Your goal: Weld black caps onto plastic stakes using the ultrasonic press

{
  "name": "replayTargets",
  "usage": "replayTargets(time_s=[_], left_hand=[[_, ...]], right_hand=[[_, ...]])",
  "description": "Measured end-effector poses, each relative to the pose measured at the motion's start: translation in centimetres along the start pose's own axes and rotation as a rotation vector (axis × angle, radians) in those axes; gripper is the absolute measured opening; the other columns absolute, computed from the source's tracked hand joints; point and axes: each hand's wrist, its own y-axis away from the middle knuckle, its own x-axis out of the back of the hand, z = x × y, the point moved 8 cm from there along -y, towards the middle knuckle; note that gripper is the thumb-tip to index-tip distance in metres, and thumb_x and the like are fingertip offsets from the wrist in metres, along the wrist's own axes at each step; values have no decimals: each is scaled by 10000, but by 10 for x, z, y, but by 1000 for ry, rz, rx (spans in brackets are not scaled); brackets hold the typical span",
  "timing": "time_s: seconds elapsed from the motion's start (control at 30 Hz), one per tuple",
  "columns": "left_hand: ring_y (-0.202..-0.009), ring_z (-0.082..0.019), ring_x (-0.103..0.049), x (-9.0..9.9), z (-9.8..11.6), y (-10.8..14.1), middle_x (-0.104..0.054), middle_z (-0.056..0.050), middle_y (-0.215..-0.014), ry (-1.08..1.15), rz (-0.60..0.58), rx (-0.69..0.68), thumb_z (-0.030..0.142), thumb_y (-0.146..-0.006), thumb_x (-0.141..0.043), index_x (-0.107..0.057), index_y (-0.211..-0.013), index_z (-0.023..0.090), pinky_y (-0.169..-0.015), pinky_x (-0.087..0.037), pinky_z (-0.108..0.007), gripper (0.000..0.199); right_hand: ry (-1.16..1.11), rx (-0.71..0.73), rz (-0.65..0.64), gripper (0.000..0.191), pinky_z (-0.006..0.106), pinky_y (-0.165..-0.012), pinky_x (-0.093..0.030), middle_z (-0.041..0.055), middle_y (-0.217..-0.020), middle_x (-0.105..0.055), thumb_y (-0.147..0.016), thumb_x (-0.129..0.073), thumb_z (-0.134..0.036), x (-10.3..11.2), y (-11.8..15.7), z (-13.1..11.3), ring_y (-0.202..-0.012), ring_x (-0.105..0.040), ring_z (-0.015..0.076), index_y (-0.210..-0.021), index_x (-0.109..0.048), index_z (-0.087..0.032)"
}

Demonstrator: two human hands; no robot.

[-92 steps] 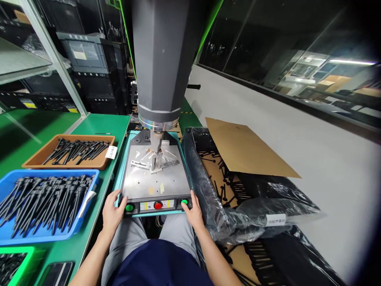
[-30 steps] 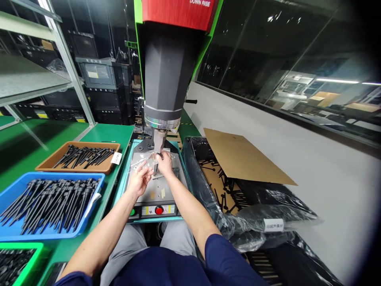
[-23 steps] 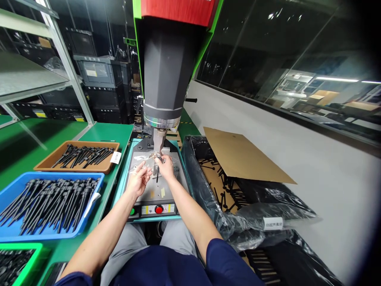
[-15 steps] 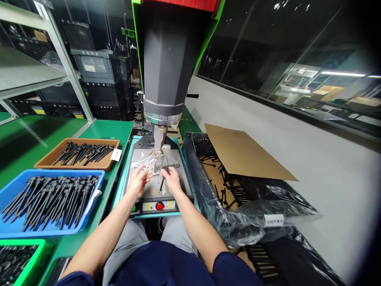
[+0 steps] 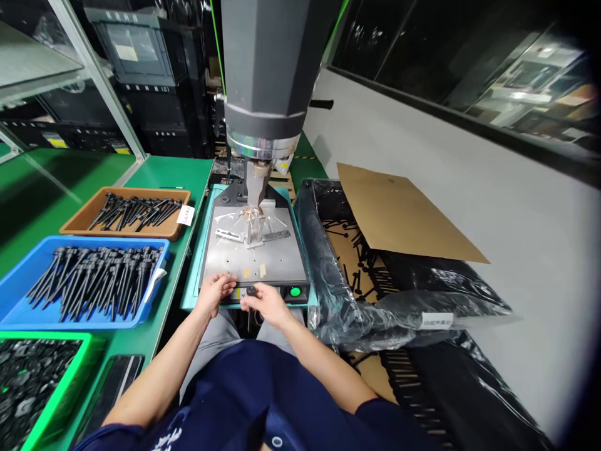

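Observation:
My right hand (image 5: 268, 305) pinches a black round-headed pin (image 5: 251, 291) in front of the machine's base, and its thin stem hangs downward. Just to the left, my left hand (image 5: 215, 295) rests at the front edge of the metal work plate (image 5: 270, 263), its fingers loosely bent over the edge with nothing seen in them. Beyond both hands, the press horn (image 5: 256, 181) points down at a clear fixture (image 5: 254, 227) on the plate. A lit green button (image 5: 295, 292) shows on the front panel, right of my right hand; the panel's middle is mostly covered.
On the left bench stand a brown tray (image 5: 70, 227) and a blue tray (image 5: 19, 316) of black pins, plus a green bin (image 5: 70, 366) of small black parts. At right, a plastic-lined box (image 5: 313, 250) holds more pins beneath a cardboard sheet (image 5: 404, 216).
Both hands have drawn back from the fixture to the plate's front edge. The black pin has come along in my right hand. The view has tilted down.

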Motion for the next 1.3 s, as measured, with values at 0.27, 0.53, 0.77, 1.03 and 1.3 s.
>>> replayTargets(time_s=[0.27, 0.53, 0.77, 1.03, 1.3], left_hand=[[-923, -207, -663, -32, 20, 39, -720, -92, -1017, -145, -340, -321, 210, -638, -815, -680, -1048, 159, -852, -509, -304, 434], [-734, -174, -620, 6, 36, 55, -684, -36, -769, -582, -166, -518, 376, -803, -657, -694, -841, 139, -728, -495, -297, 243], [-836, -211, -666, 165, 155, 80, -738, -73, -935, -918, 538, -624, 402, -793, -648, -737, -997, 160, -799, -501, -316, 329], [-1032, -328, -656, 331, 208, 61, -716, -166, -1110, -1408, 933, -178, 278, -852, -577, -732, -1101, 119, -872, -508, -404, 334], [-1063, -301, -645, 345, 196, 27, -713, -151, -1128, -1440, 873, -168, 280, -842, -596, -729, -1120, 157, -896, -496, -363, 332]], right_hand=[[327, 429, 199, 189, 341, -794, -553, 34, -895, -747, -801, -706, -355, -15, -3, -73, -826, -704, 213, -924, -670, -217], [157, 311, 122, 526, 420, -956, -523, 97, -1118, -719, -695, -790, -436, -21, -17, -55, -1067, -667, 265, -1144, -628, -214], [34, 103, 13, 608, 468, -886, -546, 124, -1001, -743, -676, -783, -563, -9, -22, -15, -950, -706, 283, -1127, -594, -202], [25, -14, 9, 609, 446, -876, -559, 117, -948, -750, -655, -786, -598, 0, -5, 7, -918, -714, 284, -1067, -621, -181], [93, -88, 54, 615, 441, -851, -564, 142, -963, -751, -632, -783, -619, 12, 7, 24, -902, -718, 295, -1030, -641, -171]])
